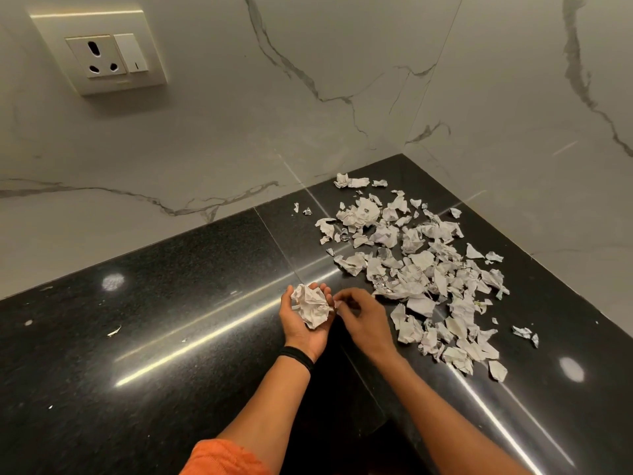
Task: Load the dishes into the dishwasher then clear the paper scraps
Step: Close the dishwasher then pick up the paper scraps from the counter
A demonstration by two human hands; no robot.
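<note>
Head view: I look down on a glossy black table point(171, 337) that runs into a corner of white veined wall point(274, 104); both forearms reach in from the lower edge of the frame.
Left hand: the left hand point(303, 337) lies palm up at centre frame, just above the table; a black wristband point(297, 358) sits on the wrist; an orange sleeve point(219, 457) shows at the bottom edge.
Left grip: fingers curled up around a crumpled wad point(312, 305) of white paper that fills the palm.
Right hand: the right hand point(363, 320) sits just beside the left, back of the hand toward me, fingertips pointing at the wad.
Right grip: fingertips together on a small scrap point(337, 304), held right at the edge of the wad; I cannot tell whether scrap and wad touch.
Paper scraps: the paper scraps point(421, 269) lie strewn over the table at right of centre, from the wall corner down toward the lower right; the nearest pieces are just right of the right hand.
Stray piece: one pale sliver point(114, 331) lies alone at left of frame, well apart from the heap.
Wall fitting: a cream socket plate point(106, 56) with a switch, upper left of the frame.
</note>
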